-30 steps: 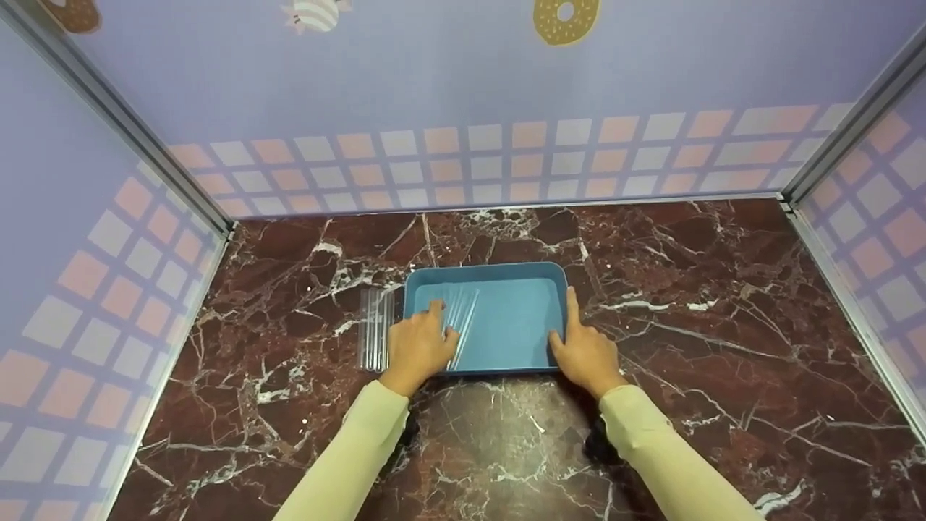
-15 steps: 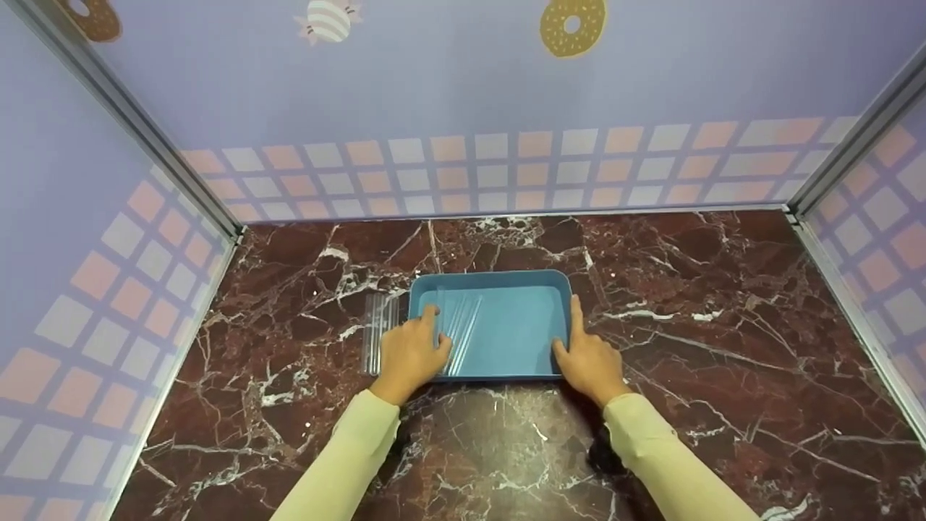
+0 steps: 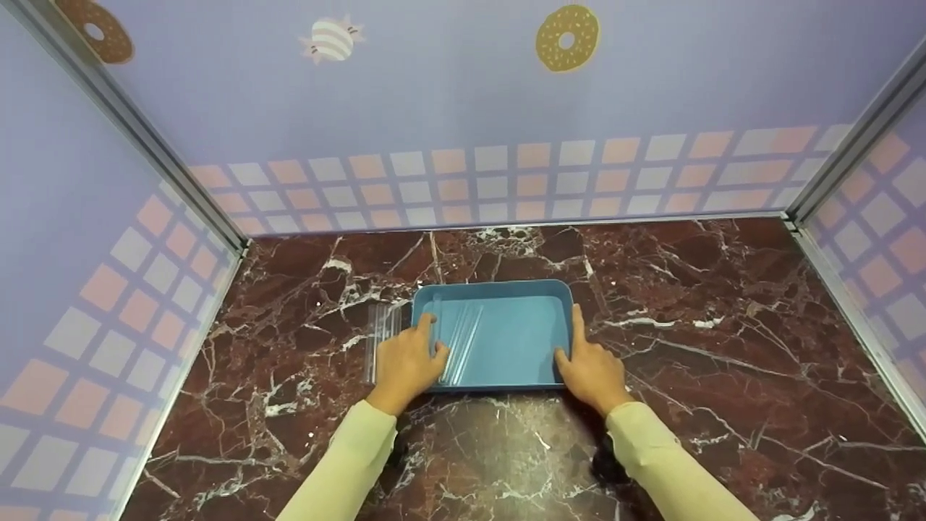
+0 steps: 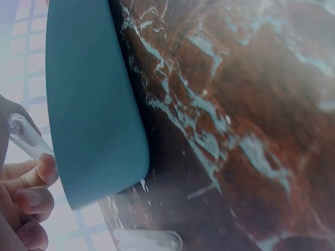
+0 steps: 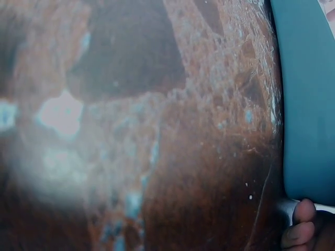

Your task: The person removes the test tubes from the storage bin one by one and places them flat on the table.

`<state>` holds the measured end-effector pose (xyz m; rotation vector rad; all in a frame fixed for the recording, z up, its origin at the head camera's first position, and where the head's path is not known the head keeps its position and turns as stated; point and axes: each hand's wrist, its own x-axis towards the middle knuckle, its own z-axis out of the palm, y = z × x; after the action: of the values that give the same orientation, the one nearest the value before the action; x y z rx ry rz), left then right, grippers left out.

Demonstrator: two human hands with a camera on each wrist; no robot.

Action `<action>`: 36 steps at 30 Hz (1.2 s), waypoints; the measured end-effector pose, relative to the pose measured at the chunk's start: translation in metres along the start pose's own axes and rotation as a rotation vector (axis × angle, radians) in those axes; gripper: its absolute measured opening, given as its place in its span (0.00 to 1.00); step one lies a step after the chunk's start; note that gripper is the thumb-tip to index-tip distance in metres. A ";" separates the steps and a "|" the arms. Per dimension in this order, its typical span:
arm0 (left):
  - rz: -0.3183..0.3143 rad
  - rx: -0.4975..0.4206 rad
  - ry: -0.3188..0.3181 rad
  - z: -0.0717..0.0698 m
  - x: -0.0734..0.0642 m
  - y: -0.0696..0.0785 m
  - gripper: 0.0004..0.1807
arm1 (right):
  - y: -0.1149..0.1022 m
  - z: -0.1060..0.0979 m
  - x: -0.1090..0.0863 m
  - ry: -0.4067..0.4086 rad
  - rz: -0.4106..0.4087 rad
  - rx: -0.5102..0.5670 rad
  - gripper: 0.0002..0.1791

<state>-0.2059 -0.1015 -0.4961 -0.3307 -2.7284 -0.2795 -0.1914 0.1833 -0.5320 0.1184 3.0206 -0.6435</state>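
Note:
A shallow blue tray (image 3: pixel 517 340) lies in front of me, with several clear test tubes (image 3: pixel 463 346) slanting side by side in its left part. My left hand (image 3: pixel 405 365) is over the tray's left wall. Between its thumb and fingers it pinches a clear test tube (image 4: pixel 31 137), whose rounded end shows in the left wrist view. Further clear test tubes (image 3: pixel 380 329) lie on the table just left of the tray, partly hidden by that hand. My right hand (image 3: pixel 593 367) grips the tray's right wall, thumb inside and index finger stretched along the outside.
The table (image 3: pixel 289 340) is dark red marble with white veins. Lilac panels (image 3: pixel 477 101) with pink and white squares stand behind it and on both sides, joined by grey metal posts (image 3: pixel 159 155) at the corners.
The left hand has shifted slightly left relative to the tray, away from the tubes in it. The right hand stays on the tray's wall. The head view has tilted upward a little.

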 end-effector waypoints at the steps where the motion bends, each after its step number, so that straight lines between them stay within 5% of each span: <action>1: 0.001 0.000 0.002 0.000 -0.001 -0.001 0.19 | 0.000 0.000 0.000 0.002 -0.001 -0.002 0.45; 36: -0.059 0.023 0.146 0.000 -0.021 -0.052 0.19 | 0.001 0.000 0.000 0.017 0.000 -0.012 0.43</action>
<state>-0.2008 -0.1551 -0.5120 -0.2143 -2.5989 -0.2767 -0.1915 0.1845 -0.5324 0.1239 3.0397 -0.6276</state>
